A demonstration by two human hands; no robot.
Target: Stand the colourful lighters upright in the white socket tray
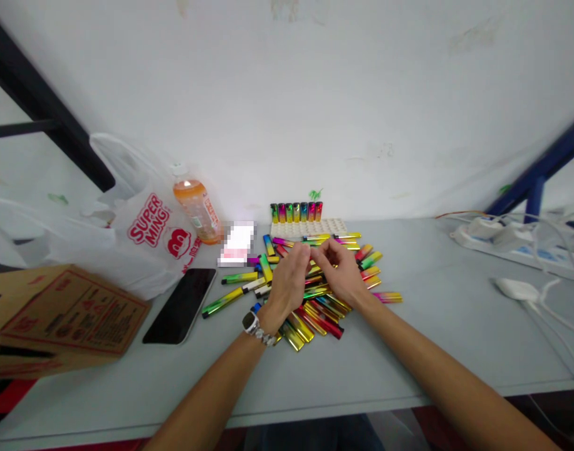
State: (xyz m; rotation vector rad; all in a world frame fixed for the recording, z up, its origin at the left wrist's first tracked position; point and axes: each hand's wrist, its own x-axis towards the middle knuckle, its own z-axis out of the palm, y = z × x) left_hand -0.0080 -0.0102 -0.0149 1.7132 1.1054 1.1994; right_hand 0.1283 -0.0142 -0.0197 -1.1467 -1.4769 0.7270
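A heap of several shiny rainbow-coloured sticks (315,307) lies on the grey table (409,351). Both hands hover over the heap with fingers curled. My left hand (289,282), with a watch on its wrist, and my right hand (341,269) meet at the fingertips and pinch together; a stick seems to run between them, but I cannot make it out clearly. Behind the heap a white perforated tray (310,227) holds a row of several sticks (296,212) standing upright at its back edge.
At the left lie a black phone (181,305), a cardboard box (56,316), a white plastic bag (141,232) and an orange drink bottle (197,210). A power strip with white cables (517,250) sits at the right. A white wall rises behind.
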